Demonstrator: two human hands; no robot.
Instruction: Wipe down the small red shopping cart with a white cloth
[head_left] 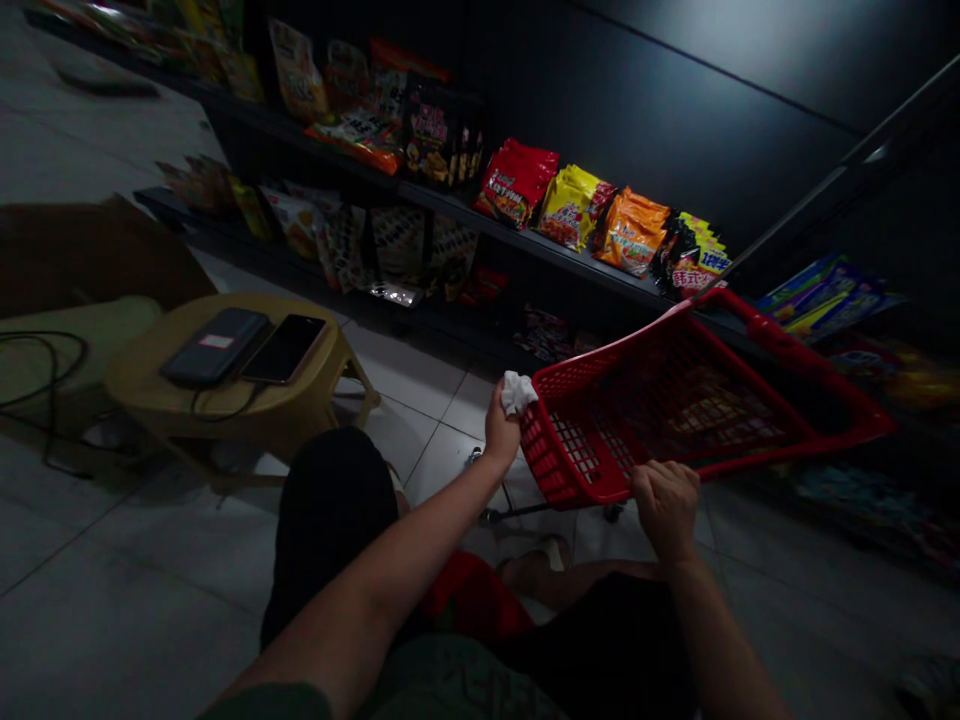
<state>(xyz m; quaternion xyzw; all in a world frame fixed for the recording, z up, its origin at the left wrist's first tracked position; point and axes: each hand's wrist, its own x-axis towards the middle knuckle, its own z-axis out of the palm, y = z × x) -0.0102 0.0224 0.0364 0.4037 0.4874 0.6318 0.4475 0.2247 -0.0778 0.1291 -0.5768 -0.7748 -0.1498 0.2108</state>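
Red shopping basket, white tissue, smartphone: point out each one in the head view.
Red shopping basket (679, 405), head view, on its mesh base.
White tissue (519, 393), head view, on its crumpled middle.
Smartphone (285, 349), head view, on its dark screen.

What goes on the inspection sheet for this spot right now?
Surface: white tiled floor.
Job's things: red plastic basket, tilted, with wheels showing beneath it; white cloth at its near corner.
Clutter: beige plastic stool bearing a dark power bank and a smartphone.
Grippers: left hand holds the white cloth against the basket rim; right hand grips the near rim.
Cables: black cable loops at the far left; thin cable runs from the power bank across the stool.
Surroundings: dark shelves lined with bright packets.
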